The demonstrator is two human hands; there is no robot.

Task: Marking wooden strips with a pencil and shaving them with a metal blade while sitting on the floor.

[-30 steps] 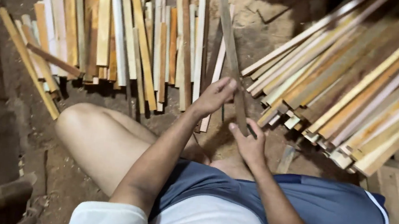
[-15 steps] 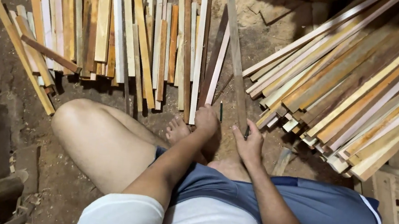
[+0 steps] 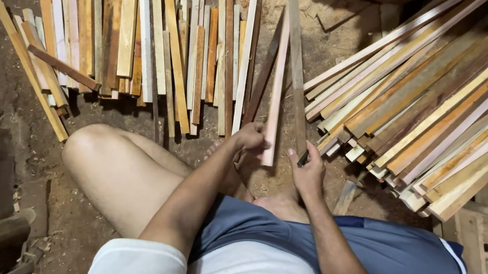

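1. While the person sits on the dirt floor (image 3: 339, 50) with knees bent, the left hand (image 3: 250, 138) is curled shut round the near end of a pale strip (image 3: 275, 91), which runs straight away from the hand.
2. Just right of it, the right hand (image 3: 308, 174) is closed on the near end of a grey slat (image 3: 295, 57); a small dark thing shows at its fingers, too small to make out.
3. The two pieces lie close together, almost parallel, their far ends reaching up past the piles.
4. The strip looks pinkish, thin and smooth; the slat is longer, duller and slightly tilted.
5. A dark stick (image 3: 263, 78) leans just left of the strip.
6. Further left lies a sorted row (image 3: 145, 40) of short mixed-colour pieces.
7. On the right is a big stack (image 3: 437, 110) of long slats, fanned out.
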